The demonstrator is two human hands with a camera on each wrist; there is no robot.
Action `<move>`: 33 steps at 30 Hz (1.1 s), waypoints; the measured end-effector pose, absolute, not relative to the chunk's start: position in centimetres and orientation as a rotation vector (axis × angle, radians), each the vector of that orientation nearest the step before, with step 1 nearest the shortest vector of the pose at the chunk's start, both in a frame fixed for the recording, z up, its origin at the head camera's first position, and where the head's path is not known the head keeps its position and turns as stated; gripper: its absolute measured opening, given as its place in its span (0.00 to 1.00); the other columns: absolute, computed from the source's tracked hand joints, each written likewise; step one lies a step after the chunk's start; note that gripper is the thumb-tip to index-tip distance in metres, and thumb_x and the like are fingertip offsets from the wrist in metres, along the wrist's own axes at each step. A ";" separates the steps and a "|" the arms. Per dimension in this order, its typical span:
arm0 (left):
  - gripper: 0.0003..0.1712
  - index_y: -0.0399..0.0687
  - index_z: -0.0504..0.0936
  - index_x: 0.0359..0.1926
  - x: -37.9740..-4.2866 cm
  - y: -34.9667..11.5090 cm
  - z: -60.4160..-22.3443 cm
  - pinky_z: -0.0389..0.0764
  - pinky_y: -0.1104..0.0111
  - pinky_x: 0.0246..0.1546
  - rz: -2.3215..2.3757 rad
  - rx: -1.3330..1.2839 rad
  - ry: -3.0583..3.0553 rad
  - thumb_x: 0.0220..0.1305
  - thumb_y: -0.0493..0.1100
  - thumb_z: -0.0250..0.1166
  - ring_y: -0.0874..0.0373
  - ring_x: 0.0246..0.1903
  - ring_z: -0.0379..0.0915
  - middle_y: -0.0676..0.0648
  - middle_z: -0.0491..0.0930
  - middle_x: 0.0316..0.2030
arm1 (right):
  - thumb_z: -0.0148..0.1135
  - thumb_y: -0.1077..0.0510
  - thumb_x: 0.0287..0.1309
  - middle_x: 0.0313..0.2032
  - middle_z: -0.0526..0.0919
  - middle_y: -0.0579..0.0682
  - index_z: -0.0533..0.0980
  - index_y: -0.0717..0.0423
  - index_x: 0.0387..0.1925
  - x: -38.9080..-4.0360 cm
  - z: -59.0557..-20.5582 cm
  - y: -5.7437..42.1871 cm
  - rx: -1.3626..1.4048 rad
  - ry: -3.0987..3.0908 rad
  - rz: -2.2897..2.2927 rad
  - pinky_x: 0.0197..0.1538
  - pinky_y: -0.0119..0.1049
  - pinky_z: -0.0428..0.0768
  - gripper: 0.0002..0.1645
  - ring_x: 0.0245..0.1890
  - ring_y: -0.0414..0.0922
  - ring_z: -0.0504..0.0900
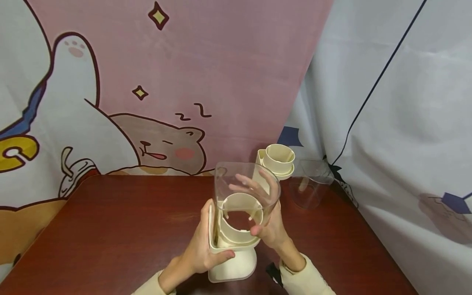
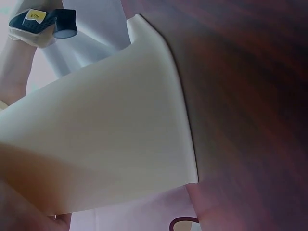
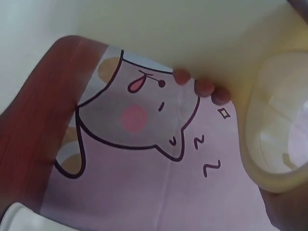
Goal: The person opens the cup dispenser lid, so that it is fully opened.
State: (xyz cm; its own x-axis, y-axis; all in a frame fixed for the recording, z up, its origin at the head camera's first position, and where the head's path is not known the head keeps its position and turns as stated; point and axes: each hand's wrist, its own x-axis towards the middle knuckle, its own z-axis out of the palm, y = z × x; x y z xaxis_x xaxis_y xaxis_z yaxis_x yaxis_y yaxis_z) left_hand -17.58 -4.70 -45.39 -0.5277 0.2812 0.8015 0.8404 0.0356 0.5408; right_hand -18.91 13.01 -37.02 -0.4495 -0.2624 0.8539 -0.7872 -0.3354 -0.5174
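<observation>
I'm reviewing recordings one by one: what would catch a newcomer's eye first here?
First, the clear cup over the cream stand, low centre in the head view, left grip holding the stand and right grip around the cup. Next, the sleeping cartoon bear on the pink backdrop; then, back right, a second stand and second cup.

Stand (image 1: 241, 247) on table (image 1: 110, 237), container (image 1: 226, 180) over it; second stand (image 1: 279, 162) behind right, second container (image 1: 312, 190) right of that.

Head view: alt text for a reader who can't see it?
A person's left hand grips a cream stand while the right hand holds a clear container at its ring, over a red-brown table. Farther back, on the right, are a second cream stand and a second clear container, before cartoon-printed fabric.
</observation>
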 end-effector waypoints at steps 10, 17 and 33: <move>0.67 0.28 0.46 0.73 -17.9 -4.6 -45.3 0.75 0.64 0.54 -1.446 -1.117 -1.802 0.56 0.74 0.63 0.52 0.51 0.71 0.39 0.71 0.56 | 0.64 0.36 0.60 0.60 0.77 0.64 0.49 0.71 0.71 -18.8 -36.9 12.7 1.339 -1.451 1.959 0.54 0.43 0.83 0.58 0.56 0.54 0.83; 0.66 0.28 0.47 0.72 -17.9 -4.7 -45.4 0.75 0.64 0.54 -1.466 -1.136 -1.788 0.55 0.73 0.63 0.51 0.51 0.72 0.37 0.71 0.57 | 0.64 0.33 0.59 0.57 0.79 0.65 0.52 0.71 0.70 -18.5 -37.0 12.7 1.221 -1.520 1.950 0.54 0.43 0.83 0.58 0.53 0.54 0.84; 0.66 0.31 0.47 0.73 -18.1 -5.1 -45.1 0.74 0.65 0.53 -1.455 -1.149 -1.850 0.55 0.75 0.62 0.54 0.50 0.71 0.41 0.72 0.49 | 0.65 0.34 0.59 0.60 0.78 0.61 0.50 0.72 0.71 -18.5 -37.1 12.4 1.275 -1.416 1.770 0.55 0.39 0.82 0.60 0.56 0.53 0.83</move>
State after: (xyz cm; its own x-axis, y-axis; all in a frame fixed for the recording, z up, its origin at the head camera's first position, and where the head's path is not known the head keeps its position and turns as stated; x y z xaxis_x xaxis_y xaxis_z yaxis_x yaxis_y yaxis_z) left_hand -18.08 -5.14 -45.11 -0.5075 0.3010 0.8074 0.8555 0.0645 0.5137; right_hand -18.52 12.38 -37.10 -0.4110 -0.1450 0.9000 -0.8461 -0.3068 -0.4358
